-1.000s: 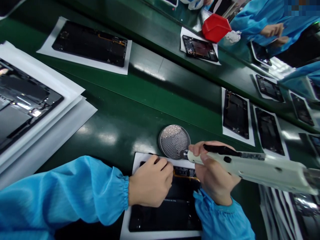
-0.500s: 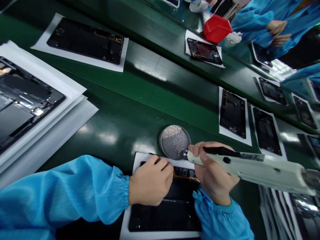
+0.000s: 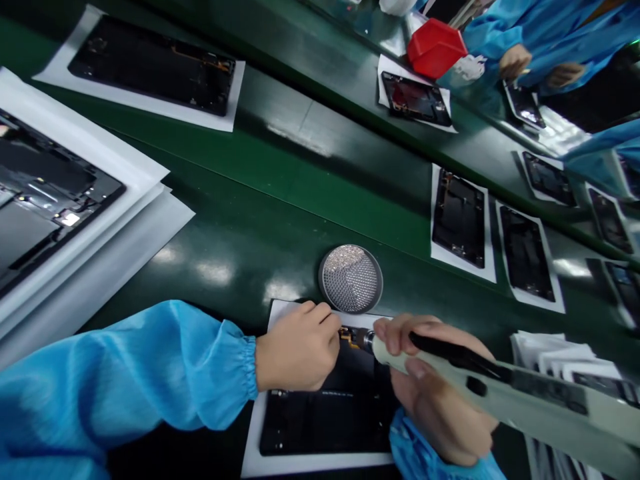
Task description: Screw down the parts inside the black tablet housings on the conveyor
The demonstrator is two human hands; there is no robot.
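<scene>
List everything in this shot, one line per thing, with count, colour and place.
Electric screwdriver: one, cream with black trim, in the right hand, tip over the near device.
Near device: one, black, open, on a white sheet at the bottom centre.
Screw dish: one, round, silvery, just beyond the near device.
Conveyor belt: one, dark green, running across the frame.
Open devices on white sheets: several, black, spread along the belt.
Stack of sheets with a device: one, white, at the left edge.
Red bin: one, top right.
Co-worker's hands: two, blue sleeves, far top right.
Left hand: one, blue sleeve, resting on the near device.
Right hand: one, gripping the screwdriver.
</scene>
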